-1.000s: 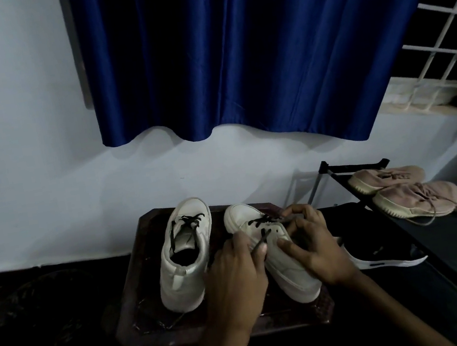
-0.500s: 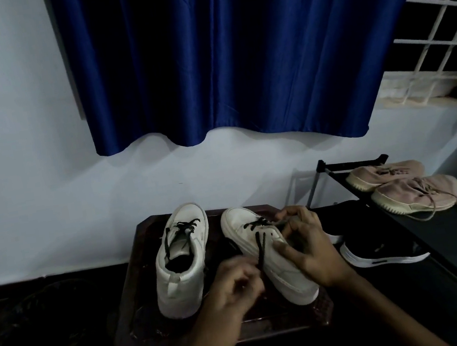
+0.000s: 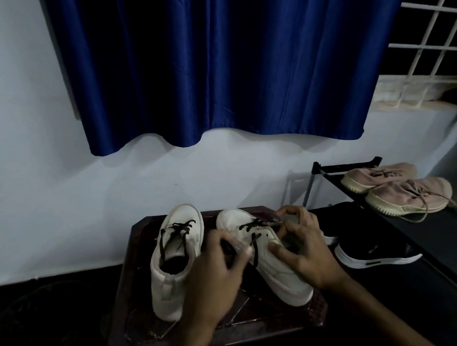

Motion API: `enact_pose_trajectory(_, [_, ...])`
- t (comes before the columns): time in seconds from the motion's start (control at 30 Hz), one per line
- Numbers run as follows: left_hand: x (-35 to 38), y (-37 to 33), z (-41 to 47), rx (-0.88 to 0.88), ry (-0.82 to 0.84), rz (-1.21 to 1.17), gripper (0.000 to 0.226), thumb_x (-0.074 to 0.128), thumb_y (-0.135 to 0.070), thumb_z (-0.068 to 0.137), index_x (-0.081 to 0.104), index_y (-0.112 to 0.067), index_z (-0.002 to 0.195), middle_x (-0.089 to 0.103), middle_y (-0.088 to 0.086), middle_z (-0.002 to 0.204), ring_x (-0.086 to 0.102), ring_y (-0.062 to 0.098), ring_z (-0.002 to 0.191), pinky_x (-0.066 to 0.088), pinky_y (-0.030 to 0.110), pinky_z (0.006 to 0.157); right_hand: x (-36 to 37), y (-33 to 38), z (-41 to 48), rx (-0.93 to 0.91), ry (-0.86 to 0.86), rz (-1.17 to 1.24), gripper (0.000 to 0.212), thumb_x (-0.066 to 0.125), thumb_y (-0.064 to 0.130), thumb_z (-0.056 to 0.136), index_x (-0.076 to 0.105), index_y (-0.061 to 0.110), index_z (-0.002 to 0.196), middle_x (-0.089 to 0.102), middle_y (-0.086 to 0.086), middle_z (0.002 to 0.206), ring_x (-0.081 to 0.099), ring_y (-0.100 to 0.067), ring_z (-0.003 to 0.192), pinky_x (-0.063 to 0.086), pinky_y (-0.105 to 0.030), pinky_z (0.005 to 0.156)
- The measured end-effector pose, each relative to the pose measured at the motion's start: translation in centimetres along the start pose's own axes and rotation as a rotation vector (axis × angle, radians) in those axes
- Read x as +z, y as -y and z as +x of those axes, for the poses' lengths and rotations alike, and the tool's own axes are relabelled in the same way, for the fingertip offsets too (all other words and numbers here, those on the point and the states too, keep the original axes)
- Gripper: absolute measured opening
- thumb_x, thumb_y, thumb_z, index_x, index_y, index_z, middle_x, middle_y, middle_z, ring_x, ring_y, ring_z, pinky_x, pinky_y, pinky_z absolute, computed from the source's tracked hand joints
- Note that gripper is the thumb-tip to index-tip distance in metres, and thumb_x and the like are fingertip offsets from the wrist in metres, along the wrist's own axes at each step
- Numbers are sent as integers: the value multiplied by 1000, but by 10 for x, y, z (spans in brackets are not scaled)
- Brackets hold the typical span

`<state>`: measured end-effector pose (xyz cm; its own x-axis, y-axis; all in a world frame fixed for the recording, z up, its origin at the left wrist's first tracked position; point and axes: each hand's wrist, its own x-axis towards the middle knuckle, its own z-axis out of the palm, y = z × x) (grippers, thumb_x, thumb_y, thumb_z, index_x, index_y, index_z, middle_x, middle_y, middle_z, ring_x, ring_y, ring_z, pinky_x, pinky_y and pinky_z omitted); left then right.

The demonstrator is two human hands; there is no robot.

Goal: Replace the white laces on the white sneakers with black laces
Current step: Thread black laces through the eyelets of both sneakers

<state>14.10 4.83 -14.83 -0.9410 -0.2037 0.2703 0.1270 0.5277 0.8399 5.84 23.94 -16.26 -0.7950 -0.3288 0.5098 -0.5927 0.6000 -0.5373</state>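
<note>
Left hand (image 3: 214, 277) curled, fingertips pinched on a strand of the black lace (image 3: 254, 251) at the inner side of the right-hand sneaker (image 3: 268, 259). Right hand (image 3: 305, 247) bent over the same shoe's outer side, thumb and fingers closed around the lace end near the upper eyelets; exact grip blurred. Both white sneakers set on a small dark wooden table (image 3: 144, 329), toes pointed away toward the wall, heels toward the camera. Left-hand sneaker (image 3: 175, 259) upright, long axis nearly straight back, black lace threaded only through its front eyelets, collar open. Right-hand sneaker angled, toe swung leftward, heel out to the right, partly laced in black. Just beside the table on the right, a black shoe with a white sole (image 3: 375, 257), and a dark rack (image 3: 441, 240) carrying a pair of pink sneakers (image 3: 397, 191). Behind, a pale wall (image 3: 27, 174), a blue curtain (image 3: 232, 52), and a white window grille (image 3: 442, 19) at the upper right. Floor dark.
</note>
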Motion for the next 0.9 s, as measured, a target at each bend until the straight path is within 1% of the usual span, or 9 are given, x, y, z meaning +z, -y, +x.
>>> enact_pose_trajectory(0.13, [19,4,15,36,140,375,27,51,-50,94,61,-24,94,70,0,85,66,21,82,46,32,66,1,-1,-1,8,-2,-5,23,65,47,78,56,27,70,45,17,124,39,-9,121,35,-35,96])
enact_pose_trajectory(0.23, [7,-4,3,86,340,65,36,51,-42,97,54,-18,71,52,-2,59,52,13,57,46,37,59,1,1,-2,30,5,-6,23,64,48,79,55,29,71,44,18,125,37,-6,120,38,-42,93])
enact_pose_trajectory(0.33, [-26,-15,-22,95,696,-471,34,52,-28,101,51,-16,69,42,-5,62,37,2,54,33,16,53,0,1,-2,40,2,-10,24,63,49,78,52,30,71,43,20,126,35,-5,121,38,-45,93])
enact_pose_trajectory(0.43, [-60,-15,-36,69,855,-804,29,55,-26,99,57,-22,71,49,-10,63,34,-1,48,30,8,48,1,0,-2,50,9,-8,22,63,51,78,53,31,71,42,22,127,35,-5,121,39,-49,94])
enact_pose_trajectory(0.57, [-69,-21,-39,109,971,-684,29,56,-28,99,60,-16,73,49,-1,61,36,1,47,28,11,48,2,-1,-3,53,4,-1,22,63,51,77,52,34,70,43,20,126,37,-7,120,40,-49,93])
enact_pose_trajectory(0.67, [-48,-26,-33,211,871,-289,35,56,-39,98,63,-13,76,52,3,61,45,9,54,34,23,55,2,0,-1,61,1,23,21,63,49,77,51,34,69,45,20,124,38,-8,120,40,-47,94])
enact_pose_trajectory(0.77, [-28,-21,-32,235,629,-221,35,52,-48,97,61,-23,75,59,-3,70,57,14,69,45,40,71,3,-2,-2,59,-2,19,24,63,49,77,55,27,71,44,21,123,39,-7,119,39,-44,94])
enact_pose_trajectory(0.83, [-18,-20,-35,239,524,-279,30,52,-45,97,58,-30,72,55,-8,66,54,5,67,42,32,67,2,-2,-1,58,6,21,26,62,49,78,57,24,72,45,20,122,40,-8,118,40,-42,95])
enact_pose_trajectory(0.9, [-7,-15,-36,341,392,-137,22,53,-42,97,51,-32,77,52,-9,67,51,1,60,32,13,59,1,-3,0,76,29,23,27,60,51,78,56,24,73,46,17,120,43,-9,116,41,-42,96])
